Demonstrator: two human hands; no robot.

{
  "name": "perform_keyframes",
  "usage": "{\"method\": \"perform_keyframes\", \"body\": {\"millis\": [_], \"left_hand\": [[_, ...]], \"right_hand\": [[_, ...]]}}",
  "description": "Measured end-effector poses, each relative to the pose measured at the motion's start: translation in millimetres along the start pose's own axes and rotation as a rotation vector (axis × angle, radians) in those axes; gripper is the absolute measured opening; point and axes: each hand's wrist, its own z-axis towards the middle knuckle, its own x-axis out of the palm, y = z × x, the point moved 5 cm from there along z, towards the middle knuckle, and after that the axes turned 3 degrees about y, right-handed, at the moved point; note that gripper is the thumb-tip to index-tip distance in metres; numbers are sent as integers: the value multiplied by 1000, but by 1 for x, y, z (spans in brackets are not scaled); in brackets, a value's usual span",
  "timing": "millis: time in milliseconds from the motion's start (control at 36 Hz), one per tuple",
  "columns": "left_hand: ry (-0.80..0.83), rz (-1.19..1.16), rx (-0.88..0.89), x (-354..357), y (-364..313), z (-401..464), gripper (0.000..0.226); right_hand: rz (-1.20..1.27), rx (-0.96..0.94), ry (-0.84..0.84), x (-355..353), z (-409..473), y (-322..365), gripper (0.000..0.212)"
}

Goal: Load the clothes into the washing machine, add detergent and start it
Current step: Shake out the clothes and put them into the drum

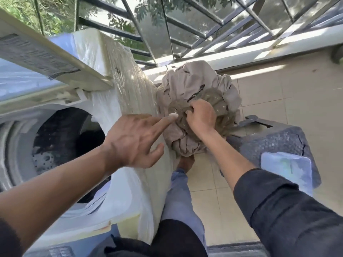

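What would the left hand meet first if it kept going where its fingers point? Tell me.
Most likely the olive-brown garment that the right hand grips atop the beige clothes pile. The left hand is open, its forefinger aimed there, though depth is unclear.

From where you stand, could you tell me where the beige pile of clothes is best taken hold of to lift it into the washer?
Grip the bunched crown of the beige pile of clothes, coming from above. The right hand already clutches the darker olive garment there, while the open left hand could scoop under the pile's near left side, nearest the washing machine, probably keeping loose folds from trailing.
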Motion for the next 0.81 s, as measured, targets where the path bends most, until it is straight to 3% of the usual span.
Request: {"method": "perform_keyframes", "body": {"millis": [56, 222, 361, 500, 556, 639, 722, 806], "left_hand": [[-36, -7, 5, -2, 0, 1, 85], [-128, -53, -21, -13, -2, -4, 109], [-197, -144, -29, -22, -5, -10, 119], [-384, -538, -122, -43, -8, -19, 128], [-461, -706, -147, -57, -9, -27, 121], [-492, -937, -205, -75, -10, -39, 93], [-539, -1055, -210, -90, -5, -52, 61], [-594, -1137, -188, -113, -2, -74, 53]], "right_hand": [[103, -26, -72, -21, -20, 13, 5], [423, -63, -220, -96, -85, 61, 29], [652, -65, -339, -159, -138, 91, 29], [940, -199, -373, -215, -190, 124, 21], [1117, -296, -355, -231, -207, 136, 23], [1331, -366, -334, -242, -223, 145, 18], [1335, -369, -322, -245, -237, 152, 20], [1228, -337, -322, -240, -250, 151, 34]]}}
